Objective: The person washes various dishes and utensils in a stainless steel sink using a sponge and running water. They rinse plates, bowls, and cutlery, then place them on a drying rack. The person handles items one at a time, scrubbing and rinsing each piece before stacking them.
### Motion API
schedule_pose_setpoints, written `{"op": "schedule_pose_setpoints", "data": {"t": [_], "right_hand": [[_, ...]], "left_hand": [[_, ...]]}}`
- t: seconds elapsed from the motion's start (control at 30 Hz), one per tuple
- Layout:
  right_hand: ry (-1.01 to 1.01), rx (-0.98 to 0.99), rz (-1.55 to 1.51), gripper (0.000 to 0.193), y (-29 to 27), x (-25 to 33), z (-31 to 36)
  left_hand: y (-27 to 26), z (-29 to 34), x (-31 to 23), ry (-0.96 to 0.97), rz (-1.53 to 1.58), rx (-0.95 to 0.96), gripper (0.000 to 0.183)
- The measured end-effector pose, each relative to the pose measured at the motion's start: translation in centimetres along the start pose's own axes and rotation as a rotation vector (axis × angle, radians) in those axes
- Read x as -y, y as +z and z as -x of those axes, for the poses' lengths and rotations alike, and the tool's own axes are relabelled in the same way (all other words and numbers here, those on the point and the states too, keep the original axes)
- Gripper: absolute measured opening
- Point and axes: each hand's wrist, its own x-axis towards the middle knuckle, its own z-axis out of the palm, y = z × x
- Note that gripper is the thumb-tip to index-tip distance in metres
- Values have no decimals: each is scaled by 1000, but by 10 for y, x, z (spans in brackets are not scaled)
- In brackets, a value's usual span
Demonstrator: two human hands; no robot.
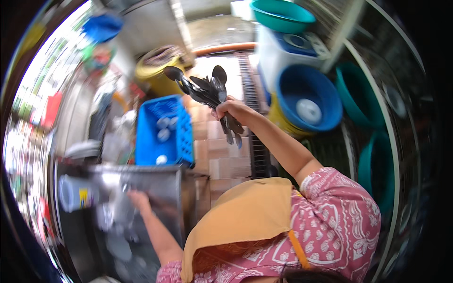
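My right hand [234,110] is raised over the tiled floor with its fingers wrapped round a bunch of dark metal spoons [204,88]. Their bowls fan out away from me, and the other ends poke out below my fist. Over the metal sink [177,193] at the left, my left hand [138,200] is smeared by motion. It is beside a pale, see-through shape that is too blurred to name. A white tub [75,192] with a yellow label stands at the sink's left side.
Behind the sink stands a blue plastic basket [190,141] with a few pale items inside. A yellow bin [163,78] is farther back. To the right are a blue basin [286,89], a white machine [271,56] topped by a green basin [283,18], and more green basins [361,94].
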Motion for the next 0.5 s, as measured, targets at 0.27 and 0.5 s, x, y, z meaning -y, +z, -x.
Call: {"op": "schedule_pose_setpoints", "data": {"t": [0.27, 0.5], "right_hand": [[-222, -600, -100, 10, -260, -47, 133], [-189, -986, -331, 11, -503, -57, 285]], "left_hand": [[0, -71, -34, 57, 2, -101, 37], [-41, -77, -238, 376, 414, -216, 37]]}}
